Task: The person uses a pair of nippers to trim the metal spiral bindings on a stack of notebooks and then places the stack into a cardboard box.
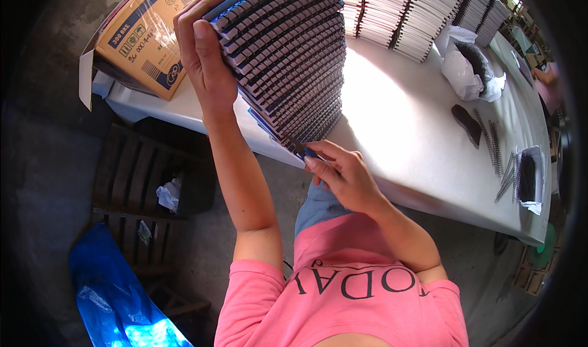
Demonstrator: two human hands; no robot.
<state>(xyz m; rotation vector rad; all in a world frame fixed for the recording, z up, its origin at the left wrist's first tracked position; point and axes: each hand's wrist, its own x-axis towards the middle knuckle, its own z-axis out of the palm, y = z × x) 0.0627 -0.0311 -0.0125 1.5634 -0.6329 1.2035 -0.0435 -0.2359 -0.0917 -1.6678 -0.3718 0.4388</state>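
A tall stack of spiral-bound notebooks (288,53) stands at the table's near edge, dark coils facing me and a blue cover on top. My left hand (205,56) grips the stack's upper left corner, its fingers over the top and the thumb against the side. Low on the stack, my right hand (343,172) is closed on a small tool that looks like pliers (298,146), with a dark metal tip and blue handle. That tip touches or nearly touches the coil ends near the bottom; part of the handle is hidden in my fingers.
More spiral-bound stacks (401,10) stand along the back of the white table (398,120). An open cardboard box (144,37) sits left. Wrapped dark coils (471,71), a dark brown object (467,125) and loose coils (490,142) lie right. Wooden slats and blue plastic (116,286) are lower left.
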